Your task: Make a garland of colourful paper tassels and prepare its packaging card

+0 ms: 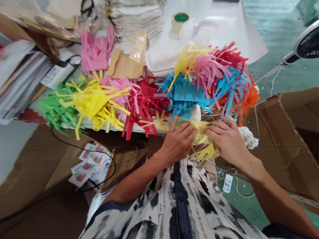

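My left hand (179, 141) and my right hand (225, 140) are together close to my body, both closed around a yellow fringed paper piece (202, 139) whose strips hang below my fingers. Just beyond my hands lie piles of fringed paper on the table edge: green (53, 109), yellow (96, 100), red (142, 106), blue (182, 92), pink (207, 70) and orange (249, 99).
A roll of tape (179, 24), stacked white sheets (136, 15), scissors (87, 7) and brown paper bags (128, 61) lie farther back. Cardboard boxes (291, 135) stand at right and left. A black cable (71, 147) and printed cards (90, 163) lie lower left. A fan (311, 41) is at right.
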`<state>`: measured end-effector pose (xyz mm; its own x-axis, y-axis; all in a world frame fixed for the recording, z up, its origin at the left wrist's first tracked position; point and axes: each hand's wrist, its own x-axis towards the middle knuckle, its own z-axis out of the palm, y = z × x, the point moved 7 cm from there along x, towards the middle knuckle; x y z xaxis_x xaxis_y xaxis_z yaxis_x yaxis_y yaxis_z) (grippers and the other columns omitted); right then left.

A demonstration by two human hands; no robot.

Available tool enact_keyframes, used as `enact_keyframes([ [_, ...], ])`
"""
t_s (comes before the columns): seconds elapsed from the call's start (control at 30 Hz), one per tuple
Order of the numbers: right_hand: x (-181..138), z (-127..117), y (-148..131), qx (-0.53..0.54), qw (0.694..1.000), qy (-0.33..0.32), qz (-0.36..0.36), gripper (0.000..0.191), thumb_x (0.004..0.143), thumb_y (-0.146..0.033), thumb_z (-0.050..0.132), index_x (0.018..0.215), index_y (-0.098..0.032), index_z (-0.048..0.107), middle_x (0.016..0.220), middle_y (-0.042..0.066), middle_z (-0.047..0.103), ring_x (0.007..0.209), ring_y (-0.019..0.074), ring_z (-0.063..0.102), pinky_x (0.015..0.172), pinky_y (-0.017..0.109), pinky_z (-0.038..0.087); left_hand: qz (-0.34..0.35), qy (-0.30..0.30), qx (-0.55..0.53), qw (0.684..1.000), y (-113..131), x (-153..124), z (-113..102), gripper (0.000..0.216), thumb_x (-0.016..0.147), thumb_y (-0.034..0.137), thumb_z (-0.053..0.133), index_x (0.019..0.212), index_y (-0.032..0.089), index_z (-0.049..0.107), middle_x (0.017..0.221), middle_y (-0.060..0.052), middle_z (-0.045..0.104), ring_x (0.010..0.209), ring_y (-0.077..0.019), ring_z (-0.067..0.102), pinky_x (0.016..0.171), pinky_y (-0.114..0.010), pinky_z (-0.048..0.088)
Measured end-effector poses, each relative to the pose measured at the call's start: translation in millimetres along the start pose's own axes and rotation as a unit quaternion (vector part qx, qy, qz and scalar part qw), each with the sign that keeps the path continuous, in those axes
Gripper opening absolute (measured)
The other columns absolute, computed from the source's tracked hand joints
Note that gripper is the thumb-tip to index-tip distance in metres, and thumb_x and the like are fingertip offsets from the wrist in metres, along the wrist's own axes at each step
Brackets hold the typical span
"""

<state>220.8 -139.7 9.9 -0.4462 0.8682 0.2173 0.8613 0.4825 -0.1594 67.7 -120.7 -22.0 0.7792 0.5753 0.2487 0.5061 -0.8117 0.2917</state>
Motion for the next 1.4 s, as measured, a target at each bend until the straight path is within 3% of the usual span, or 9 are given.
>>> enact_keyframes([
  [0.17,-35,-23,15,-0.054,0.998,0.008,0.04,0.024,0.084,-0.004,0.057,0.085,-0.025,0.069,0.096,0.003,0.081,0.123,0.0365,0.067,0.123,0.067,0.022,-0.006,0.012,0.003,1.0,-3,-2,-7,0.041,0.1,0.016,0.053,0.138,0.021,0.067,0.144,-0.011,0.07,0.143,-0.0314,0.058,0.135,-0.072,0.008],
  [0.33,-41,-46,-2,-0.052,0.987,0.099,0.115,0.014,0.087,-0.015,0.06,0.09,-0.025,0.069,0.1,0.005,0.082,0.12,0.0372,0.068,0.121,0.068,0.029,-0.002,0.011,-0.028,1.0,-7,-1,-13,0.037,0.099,0.02,0.056,0.133,0.02,0.07,0.14,-0.01,0.073,0.143,-0.0306,0.059,0.136,-0.068,0.012],
  [0.53,-19,7,-32,-0.041,0.997,-0.002,0.061,0.045,0.102,-0.028,0.058,0.145,-0.017,0.063,0.145,0.014,0.07,0.137,0.0332,0.061,0.122,0.055,0.035,0.016,0.003,-0.071,0.997,-11,0,-18,0.031,0.098,0.02,0.056,0.124,0.023,0.073,0.139,-0.007,0.074,0.143,-0.0309,0.06,0.135,-0.072,0.007],
  [0.77,-26,22,-18,-0.038,0.997,-0.002,0.061,0.046,0.101,-0.021,0.055,0.147,-0.019,0.064,0.146,0.011,0.07,0.134,0.0299,0.063,0.12,0.053,0.035,-0.006,0.009,-0.082,0.997,-46,-26,-52,0.011,0.094,0.034,0.07,0.096,0.024,0.074,0.103,-0.003,0.08,0.12,-0.0258,0.07,0.135,-0.067,0.012],
  [0.93,-23,18,-21,-0.03,0.997,0.013,0.069,0.041,0.104,-0.024,0.053,0.143,-0.019,0.065,0.146,0.01,0.07,0.136,0.0287,0.062,0.121,0.056,0.031,-0.149,0.143,0.008,0.978,-68,-39,-97,0.021,0.094,0.039,0.075,0.078,0.026,0.07,0.092,-0.001,0.078,0.113,-0.0271,0.068,0.129,-0.066,0.026],
  [1.0,-21,17,-21,-0.026,0.997,0.017,0.074,0.038,0.105,-0.024,0.054,0.14,-0.019,0.067,0.143,0.01,0.072,0.133,0.0286,0.064,0.121,0.056,0.031,-0.125,0.155,-0.007,0.98,-49,-31,-91,0.02,0.092,0.046,0.076,0.089,0.027,0.074,0.098,-0.002,0.079,0.112,-0.0268,0.067,0.126,-0.061,0.034],
  [1.13,-18,15,-21,-0.029,0.996,0.014,0.08,0.033,0.106,-0.025,0.055,0.134,-0.021,0.071,0.136,0.01,0.076,0.127,0.0297,0.066,0.119,0.056,0.033,-0.006,0.084,-0.05,0.995,6,-7,-38,0.047,0.098,0.047,0.069,0.135,0.018,0.069,0.136,-0.013,0.073,0.13,-0.03,0.062,0.119,-0.05,0.046],
  [1.27,-22,7,-15,-0.001,0.997,0.006,0.083,0.027,0.107,-0.026,0.056,0.126,-0.025,0.075,0.127,0.005,0.079,0.118,0.0283,0.068,0.107,0.05,0.04,-0.043,0.09,-0.047,0.994,8,-6,-13,0.025,0.099,0.02,0.06,0.119,0.019,0.076,0.117,-0.01,0.078,0.113,-0.028,0.067,0.099,-0.046,0.053],
  [1.4,-26,4,4,0.102,0.988,-0.007,0.113,0.022,0.106,-0.03,0.058,0.114,-0.026,0.078,0.115,0.002,0.082,0.103,0.0248,0.071,0.085,0.041,0.044,-0.08,0.054,-0.116,0.989,-12,-8,-20,0.018,0.1,0.02,0.059,0.105,0.019,0.077,0.107,-0.007,0.079,0.103,-0.0246,0.067,0.093,-0.041,0.052],
])
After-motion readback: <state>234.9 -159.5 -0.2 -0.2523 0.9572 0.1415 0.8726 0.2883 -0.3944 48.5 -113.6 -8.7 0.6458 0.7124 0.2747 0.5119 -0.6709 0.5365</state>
